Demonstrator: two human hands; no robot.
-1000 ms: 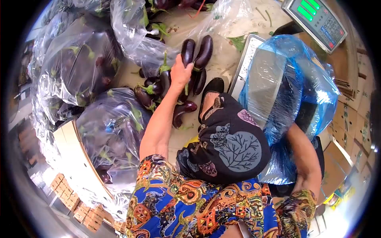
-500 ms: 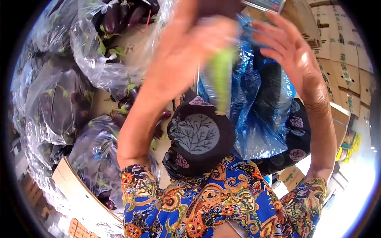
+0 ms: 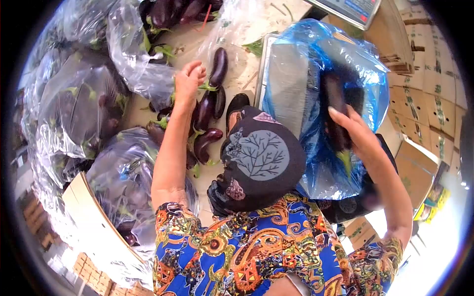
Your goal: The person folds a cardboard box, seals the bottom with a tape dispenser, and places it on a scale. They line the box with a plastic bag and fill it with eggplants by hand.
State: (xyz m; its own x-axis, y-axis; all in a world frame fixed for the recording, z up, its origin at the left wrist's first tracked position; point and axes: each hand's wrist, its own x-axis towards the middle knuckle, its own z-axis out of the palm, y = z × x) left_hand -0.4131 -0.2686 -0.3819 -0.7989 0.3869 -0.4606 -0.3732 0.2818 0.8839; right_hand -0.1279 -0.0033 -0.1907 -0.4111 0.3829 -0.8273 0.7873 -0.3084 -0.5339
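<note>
My right hand (image 3: 356,129) is closed around a dark purple eggplant (image 3: 337,133), its thumb across the body. The eggplant's green stem end points toward me. It lies in the mouth of an opened blue plastic bag (image 3: 316,170), spread over a metal-edged tray (image 3: 265,64); dark shapes deeper in the bag are hard to make out. My left hand (image 3: 189,81) hovers at the left with its fingers curled in and nothing showing in them. Just right of it lie an upper eggplant (image 3: 218,67) and a curved eggplant (image 3: 205,144), among several others.
Clear bags of eggplants (image 3: 81,106) crowd the left side. A device with a display panel (image 3: 350,10) stands at the top right. Cardboard boxes (image 3: 424,103) are stacked along the right. A cardboard flap (image 3: 94,207) sticks up at the lower left.
My hands were raised together near the top, blurred, with a green stem end by the left one. Now the left has moved off leftward, and the right has lowered onto an eggplant in the bag.
</note>
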